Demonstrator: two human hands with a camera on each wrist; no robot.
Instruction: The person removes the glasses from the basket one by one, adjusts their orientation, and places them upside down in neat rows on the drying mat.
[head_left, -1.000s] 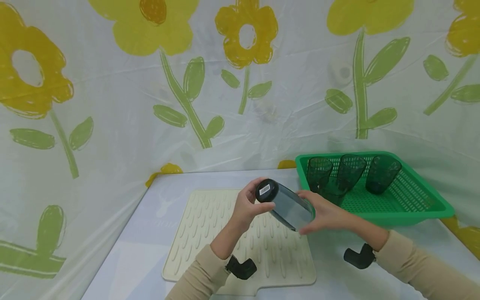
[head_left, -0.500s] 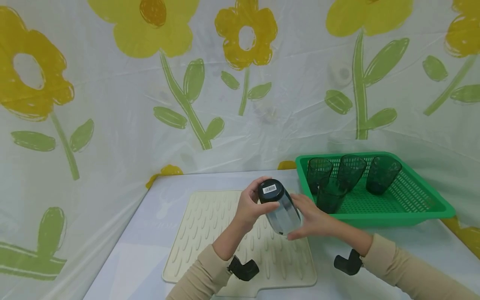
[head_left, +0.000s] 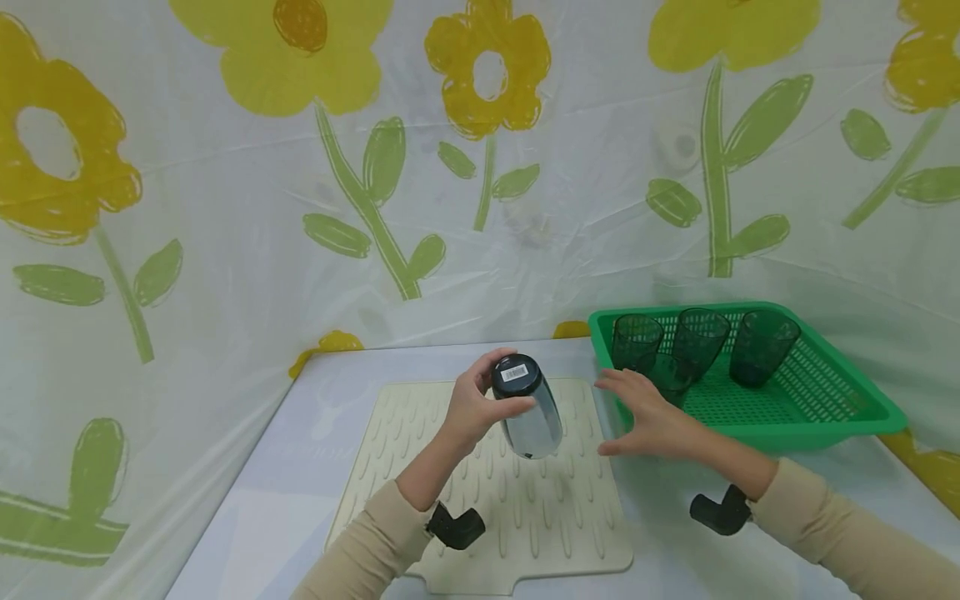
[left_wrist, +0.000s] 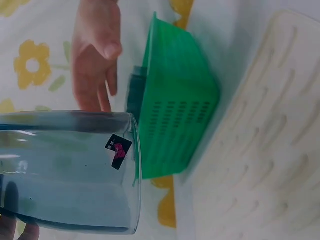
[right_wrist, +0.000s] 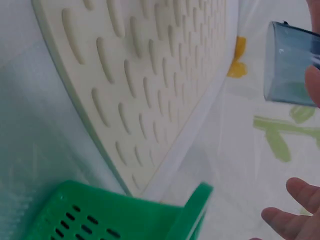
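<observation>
My left hand [head_left: 476,408] grips a dark-tinted drinking glass [head_left: 534,427] near its base, thumb on the near side. The glass is upside down and slightly tilted, its barcoded base facing up, over the cream ridged drying mat [head_left: 442,500]. A small dark sticker [left_wrist: 119,151] shows near its rim in the left wrist view. To the right, my right hand [head_left: 651,421] is apart from the glass, fingers and thumb spread with nothing between them. In the right wrist view, the same glass [right_wrist: 290,65] appears beyond the right hand's fingers [right_wrist: 292,220].
A green plastic basket [head_left: 795,435] stands at the back right, near my right hand. Several tinted glasses, one of them here [head_left: 761,354], stand along its left and back sides. A flowered curtain [head_left: 585,233] hangs behind the white table [head_left: 262,500].
Both hands first held the glass as it turned and grew steeper. My right hand has let go and moved right, while my left hand has shifted a little left with the glass.
</observation>
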